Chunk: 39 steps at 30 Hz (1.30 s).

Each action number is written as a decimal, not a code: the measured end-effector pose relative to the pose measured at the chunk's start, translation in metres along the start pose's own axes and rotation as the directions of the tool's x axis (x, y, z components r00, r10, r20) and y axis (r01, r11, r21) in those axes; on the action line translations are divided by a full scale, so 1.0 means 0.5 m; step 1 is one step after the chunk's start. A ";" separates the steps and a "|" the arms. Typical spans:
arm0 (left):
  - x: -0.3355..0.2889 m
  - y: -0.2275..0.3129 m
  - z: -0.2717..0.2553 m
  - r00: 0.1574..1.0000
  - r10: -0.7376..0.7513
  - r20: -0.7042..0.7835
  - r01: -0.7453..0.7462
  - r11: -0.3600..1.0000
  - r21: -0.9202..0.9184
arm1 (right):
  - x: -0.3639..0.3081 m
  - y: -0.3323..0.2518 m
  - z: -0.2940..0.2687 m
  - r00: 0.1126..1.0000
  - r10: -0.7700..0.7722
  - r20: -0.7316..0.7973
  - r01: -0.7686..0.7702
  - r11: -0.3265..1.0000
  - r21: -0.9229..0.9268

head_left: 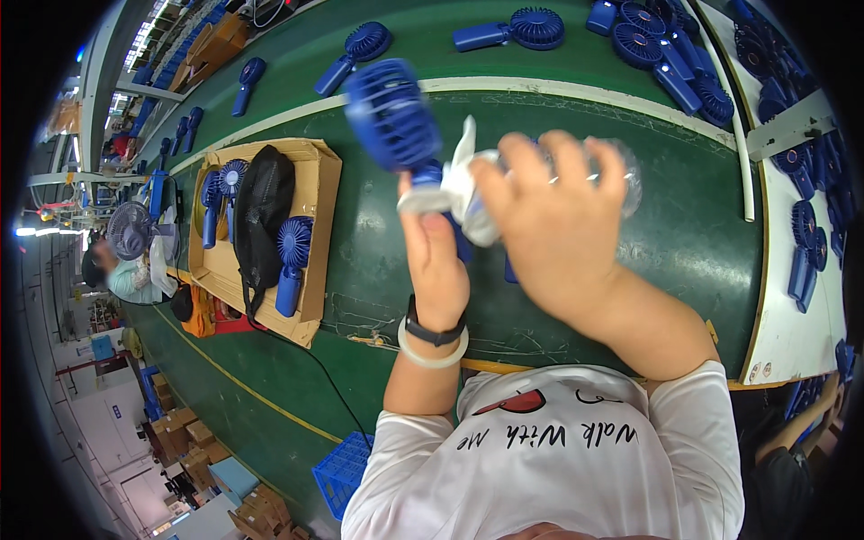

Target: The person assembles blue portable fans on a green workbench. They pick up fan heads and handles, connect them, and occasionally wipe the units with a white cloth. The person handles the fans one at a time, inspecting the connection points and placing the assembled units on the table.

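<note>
Blue fan: over desk, in left hand. Probably light, stiff, smooth; grille likely fragile, handle best hold. Left hand: upright, thumb up, grasping fan below head. Right hand: back up, fingers curled over white sheet, material unclear. Farther: box with fans, black pouch; loose fans past white strip.

We count one open brown cardboard tray, three small blue plastic handheld fans inside it, one long black fabric pouch, one more blue fan in our left hand, one black wristband, one white bangle and one blue plastic lattice basket.
</note>
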State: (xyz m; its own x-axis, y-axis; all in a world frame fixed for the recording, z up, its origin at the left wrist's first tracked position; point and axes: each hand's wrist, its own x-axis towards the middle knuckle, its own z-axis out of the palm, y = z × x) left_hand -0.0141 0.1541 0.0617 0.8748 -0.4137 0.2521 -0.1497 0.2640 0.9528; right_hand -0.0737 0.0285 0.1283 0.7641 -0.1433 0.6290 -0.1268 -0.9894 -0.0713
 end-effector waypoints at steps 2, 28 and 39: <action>0.016 0.004 0.000 0.993 -0.002 -0.115 0.004 1.000 0.015 | -0.045 -0.029 0.010 0.995 -0.080 0.054 0.082 0.996 -0.047; -0.012 0.096 -0.143 0.998 0.013 0.067 0.025 0.846 -0.533 | 0.130 -0.096 0.229 0.902 -0.020 0.430 -0.430 -0.101 0.897; 0.006 0.096 -0.127 0.991 -0.078 -0.109 0.050 0.969 -0.241 | 0.084 -0.116 0.307 0.929 -0.033 0.368 -0.355 0.202 0.913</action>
State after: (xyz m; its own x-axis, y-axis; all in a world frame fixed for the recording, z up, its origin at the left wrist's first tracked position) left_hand 0.0105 0.2211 0.0975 0.9287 -0.3361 0.1569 0.0097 0.4448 0.8956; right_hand 0.0629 0.0762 0.0402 0.9472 -0.1095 0.3014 0.2806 -0.1719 -0.9443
